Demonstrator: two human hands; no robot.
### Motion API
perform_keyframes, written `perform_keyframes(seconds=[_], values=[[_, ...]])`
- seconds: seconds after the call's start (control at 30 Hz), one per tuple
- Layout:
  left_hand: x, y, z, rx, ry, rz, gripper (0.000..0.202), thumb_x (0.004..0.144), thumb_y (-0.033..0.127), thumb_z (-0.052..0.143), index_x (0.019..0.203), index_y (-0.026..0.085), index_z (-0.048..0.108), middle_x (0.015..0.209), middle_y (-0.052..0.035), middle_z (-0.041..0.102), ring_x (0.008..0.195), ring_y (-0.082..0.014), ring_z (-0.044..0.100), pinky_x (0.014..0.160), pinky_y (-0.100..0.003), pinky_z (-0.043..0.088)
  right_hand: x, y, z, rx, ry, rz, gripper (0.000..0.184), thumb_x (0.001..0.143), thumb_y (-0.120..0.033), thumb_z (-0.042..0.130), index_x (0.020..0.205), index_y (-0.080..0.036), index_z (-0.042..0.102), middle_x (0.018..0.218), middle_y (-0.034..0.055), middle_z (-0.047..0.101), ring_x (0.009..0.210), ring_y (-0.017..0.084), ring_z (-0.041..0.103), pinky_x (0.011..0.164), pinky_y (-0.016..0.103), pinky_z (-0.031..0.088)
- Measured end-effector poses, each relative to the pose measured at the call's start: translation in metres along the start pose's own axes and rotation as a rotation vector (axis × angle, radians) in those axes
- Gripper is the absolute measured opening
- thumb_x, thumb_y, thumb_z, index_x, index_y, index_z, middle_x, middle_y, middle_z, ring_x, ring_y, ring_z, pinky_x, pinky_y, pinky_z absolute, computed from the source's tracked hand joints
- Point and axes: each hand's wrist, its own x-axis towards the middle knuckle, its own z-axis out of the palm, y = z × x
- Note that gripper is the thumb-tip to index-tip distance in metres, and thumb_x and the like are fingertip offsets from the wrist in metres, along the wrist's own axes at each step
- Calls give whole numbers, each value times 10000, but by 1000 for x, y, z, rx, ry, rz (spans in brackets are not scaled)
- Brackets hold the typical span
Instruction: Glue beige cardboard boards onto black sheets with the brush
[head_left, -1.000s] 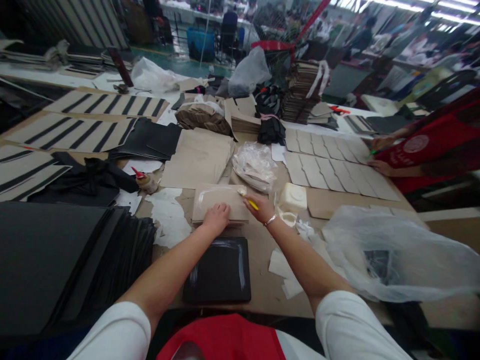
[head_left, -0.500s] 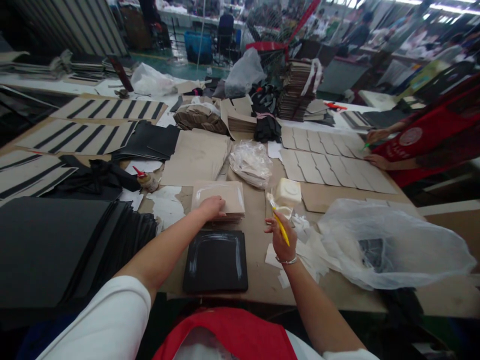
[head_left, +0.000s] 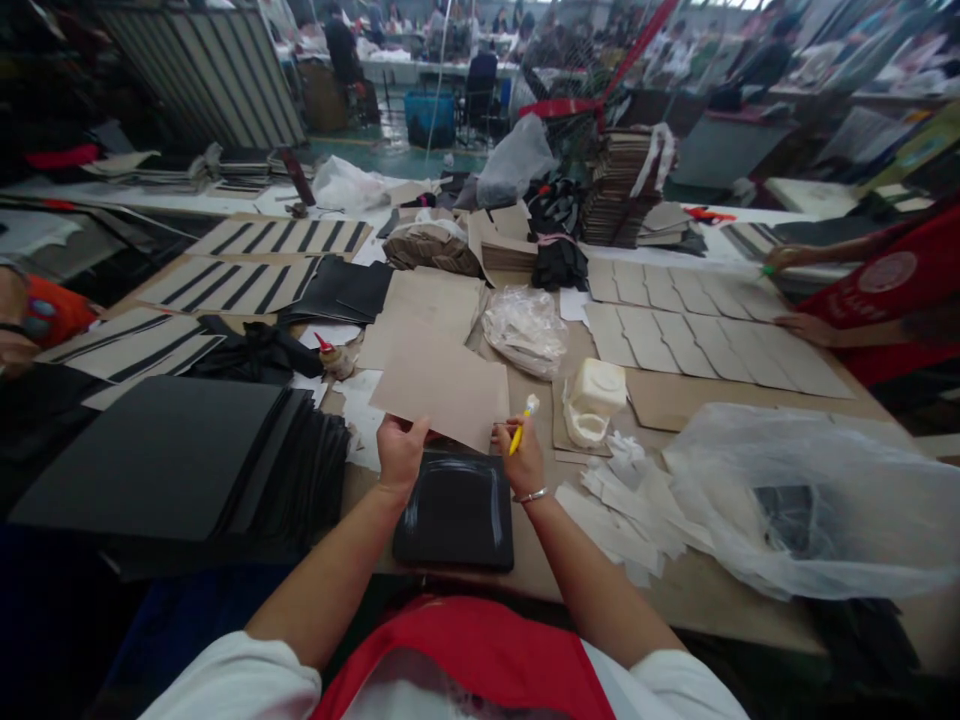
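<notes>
My left hand [head_left: 400, 450] and my right hand [head_left: 520, 459] together hold a brown cardboard sheet [head_left: 442, 385] lifted above a black square piece [head_left: 456, 508] streaked with white glue. The left hand pinches the sheet's near left corner. The right hand pinches the near right corner and also grips a yellow glue brush [head_left: 522, 424], bristles pointing up. The black piece lies flat on the table directly below the raised sheet.
A white glue tub [head_left: 596, 398] stands right of the sheet, with white paper scraps [head_left: 626, 505] and a clear plastic bag [head_left: 802, 500] beyond. A black sheet stack [head_left: 172, 460] lies left. Another person's hands [head_left: 795, 325] work over cardboard pieces at far right.
My left hand lifted the top cardboard sheet off its stack. My right hand came back from the glue tub and took the sheet's other corner. The sheet now hangs over the black piece.
</notes>
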Motion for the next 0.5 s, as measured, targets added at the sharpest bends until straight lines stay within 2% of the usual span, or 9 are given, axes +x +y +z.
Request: perform_keyframes(seconds=[0.1,0.17,0.23,0.37,0.5], values=[[-25,-14,0,-180,-86,-161,364,658,330,636,966,157,551,855,-31,648,685,-144,615,614,-277,517,-6,5,-2,125,58,133,263,797,-379,530,972,-207,436,696,-14,579,622,139,577,609,285,482],[-33,-22,-5,-199,-148,-199,396,654,349,659,989,165,556,866,-34,647,690,-143,617,609,-276,520,-14,12,-9,182,76,169,282,774,-379,548,962,-209,424,654,-45,532,587,124,542,591,266,464],[-33,-31,-15,-179,-159,-196,391,691,402,640,996,171,559,875,-45,650,715,-145,618,617,-270,518,-25,21,-18,201,76,176,281,771,-375,549,956,-213,415,636,-59,501,568,114,519,578,253,450],[-33,-62,-52,-48,-104,-239,352,751,488,552,883,162,577,758,-30,645,662,-125,596,613,-244,494,-57,45,-35,52,6,114,254,790,-379,531,953,-212,431,690,-26,538,612,129,539,614,271,452],[-51,-105,-91,265,-215,-357,332,724,479,557,754,154,611,651,7,608,600,-115,552,565,-220,446,-96,71,-36,-220,-99,82,255,827,-419,475,961,-202,481,791,46,609,671,177,585,611,304,453]])
